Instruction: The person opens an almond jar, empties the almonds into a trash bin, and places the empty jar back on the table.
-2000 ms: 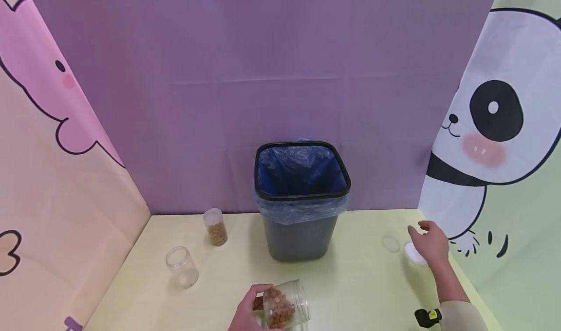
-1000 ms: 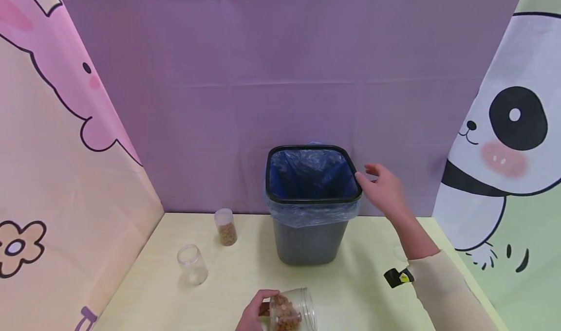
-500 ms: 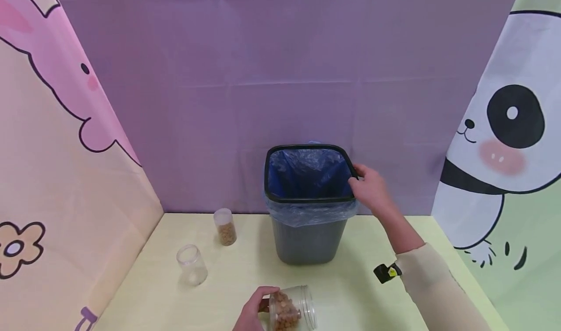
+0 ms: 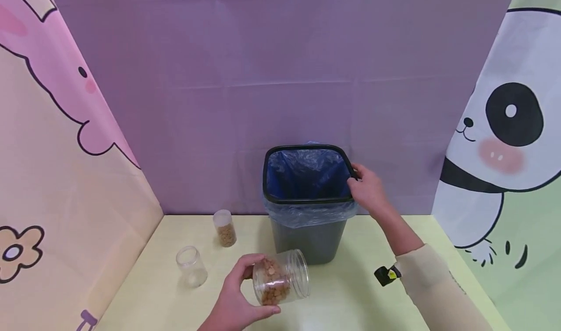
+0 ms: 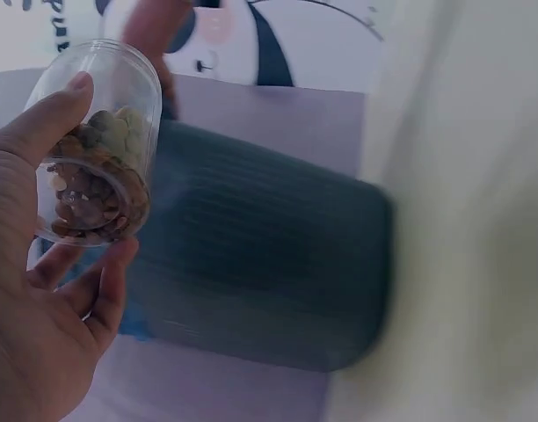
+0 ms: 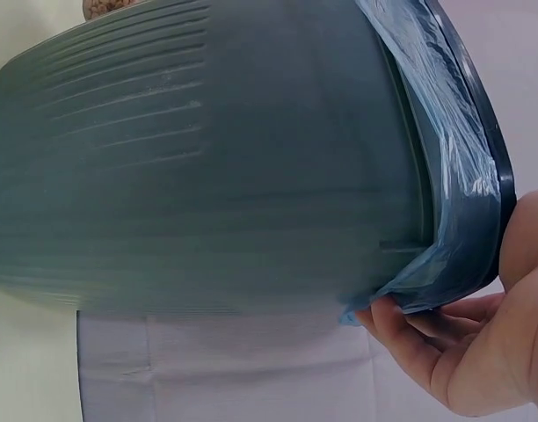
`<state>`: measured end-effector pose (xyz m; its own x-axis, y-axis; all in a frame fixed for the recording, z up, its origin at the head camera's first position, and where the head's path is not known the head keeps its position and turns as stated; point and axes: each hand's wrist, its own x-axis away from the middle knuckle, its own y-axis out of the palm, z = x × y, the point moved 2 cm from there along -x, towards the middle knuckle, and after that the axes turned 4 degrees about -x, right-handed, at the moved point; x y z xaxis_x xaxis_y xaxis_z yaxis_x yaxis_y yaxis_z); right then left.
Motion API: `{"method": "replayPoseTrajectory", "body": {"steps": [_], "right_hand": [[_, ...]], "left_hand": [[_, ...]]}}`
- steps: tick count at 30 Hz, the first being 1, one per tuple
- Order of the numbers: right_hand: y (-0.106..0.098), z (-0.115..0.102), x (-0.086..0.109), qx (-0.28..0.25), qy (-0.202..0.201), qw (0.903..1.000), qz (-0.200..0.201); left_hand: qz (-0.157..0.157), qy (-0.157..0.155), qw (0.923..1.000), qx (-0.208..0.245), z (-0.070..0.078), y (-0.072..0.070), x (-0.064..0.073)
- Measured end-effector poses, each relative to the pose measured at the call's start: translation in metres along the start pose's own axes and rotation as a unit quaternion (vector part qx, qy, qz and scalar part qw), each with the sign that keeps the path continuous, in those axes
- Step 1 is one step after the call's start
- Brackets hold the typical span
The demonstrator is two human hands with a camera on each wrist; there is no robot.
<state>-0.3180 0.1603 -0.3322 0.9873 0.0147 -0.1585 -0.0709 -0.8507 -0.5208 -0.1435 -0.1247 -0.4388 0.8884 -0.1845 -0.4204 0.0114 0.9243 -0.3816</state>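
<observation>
In the head view my left hand (image 4: 238,294) grips a clear jar (image 4: 280,278) round its base end. The jar lies tilted on its side, its open mouth facing right, with small brown pellets (image 4: 272,285) resting in it. It is held up in front of the bin. My right hand (image 4: 368,187) grips the right side of the black rim of a grey trash bin (image 4: 307,243). A blue plastic liner (image 6: 467,158) is folded over that rim; in the right wrist view fingers curl beneath the rim's corner. The left wrist view shows the thumb and fingers on opposite sides of the jar.
On the pale table (image 4: 144,292) left of the bin stand an empty clear jar (image 4: 192,267) and a smaller container (image 4: 225,229) partly filled with tan bits. A purple cloth (image 4: 219,102) hangs behind, and printed panels flank both sides.
My right hand has moved from the white lid at the right to the bin's rim and taken hold of it. My left hand has raised the jar towards the bin.
</observation>
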Motion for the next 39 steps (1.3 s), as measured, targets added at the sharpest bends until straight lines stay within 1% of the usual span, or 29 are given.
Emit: {"method": "replayPoseTrajectory", "body": {"steps": [2, 4, 5, 6, 9, 14, 17, 21, 25, 27, 29, 31, 33, 39], "right_hand": [[0.000, 0.000, 0.000, 0.002, 0.001, 1.0000, 0.001], [0.000, 0.000, 0.000, 0.005, 0.002, 1.0000, 0.003], [0.000, 0.000, 0.000, 0.004, 0.001, 1.0000, 0.005], [0.000, -0.001, 0.000, 0.001, 0.003, 1.0000, 0.006], [0.000, -0.001, 0.002, 0.004, 0.008, 0.9999, 0.006], [0.000, -0.002, 0.003, 0.010, 0.017, 0.9998, -0.002], [0.001, -0.002, 0.003, 0.010, 0.019, 0.9998, -0.005], [0.001, -0.001, 0.003, 0.008, 0.019, 0.9998, -0.002], [0.000, -0.002, 0.003, 0.004, 0.017, 0.9998, 0.004], [0.000, -0.002, 0.003, 0.003, 0.017, 0.9998, 0.005], [0.000, -0.002, 0.003, 0.004, 0.017, 0.9998, 0.007], [-0.001, -0.002, 0.003, 0.002, 0.017, 0.9998, 0.009], [-0.001, -0.002, 0.003, 0.004, 0.019, 0.9998, 0.009], [-0.001, -0.003, 0.001, 0.011, 0.018, 0.9997, 0.013]], "left_hand": [[0.010, 0.023, 0.9995, -0.019, 0.019, -0.012, -0.009], [0.017, 0.054, 0.9976, -0.039, 0.032, -0.022, -0.019], [0.019, 0.061, 0.9970, -0.045, 0.038, -0.026, -0.023], [0.021, 0.064, 0.9963, -0.053, 0.043, -0.031, -0.028], [0.023, 0.062, 0.9961, -0.058, 0.055, -0.042, -0.039], [0.027, 0.064, 0.9957, -0.062, 0.069, -0.059, -0.057], [0.023, 0.079, 0.9944, -0.066, 0.076, -0.067, -0.070], [0.014, 0.088, 0.9925, -0.084, 0.083, -0.076, -0.090], [0.000, 0.102, 0.9896, -0.102, 0.091, -0.082, -0.111], [-0.011, 0.110, 0.9885, -0.103, 0.093, -0.083, -0.121], [-0.018, 0.111, 0.9880, -0.106, 0.094, -0.083, -0.131], [-0.026, 0.106, 0.9883, -0.107, 0.093, -0.082, -0.141], [-0.035, 0.097, 0.9891, -0.105, 0.091, -0.081, -0.151], [-0.058, 0.088, 0.9895, -0.099, 0.083, -0.080, -0.179]]}}
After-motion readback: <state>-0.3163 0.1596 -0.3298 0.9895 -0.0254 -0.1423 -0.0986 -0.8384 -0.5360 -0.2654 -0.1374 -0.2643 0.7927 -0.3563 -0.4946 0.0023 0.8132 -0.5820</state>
